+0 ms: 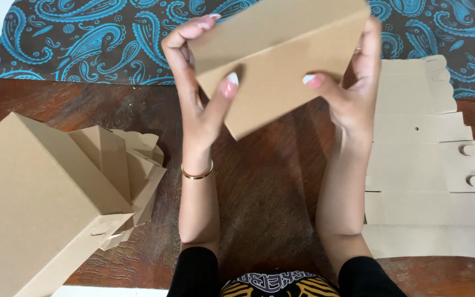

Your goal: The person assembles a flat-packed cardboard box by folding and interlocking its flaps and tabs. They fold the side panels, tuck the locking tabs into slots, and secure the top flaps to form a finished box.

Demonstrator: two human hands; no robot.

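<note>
Evenly bright, soft daylight with no glare or hot spots. Faint, diffuse shadows on the wooden counter (270, 181) below the fingers (227, 88), darkest just under the raised cardboard box (281, 60). Sharp focus across the whole view; slight softness on the box's top edge above the fingers. Mild wide-angle stretch toward the corners. Pale flat cardboard sheets (430, 181) right of the fingers near overexposure.

- I hold a plain brown cardboard box (281, 60) up over the table, tilted, my left hand (196, 82) at its left edge and my right hand (353, 88) at its right.
- At my left lies a pile of folded brown boxes (45, 198), flaps sticking up.
- At my right lies a stack of flat, unfolded box blanks (427, 165), pale brown, with tabs and notches.
</note>
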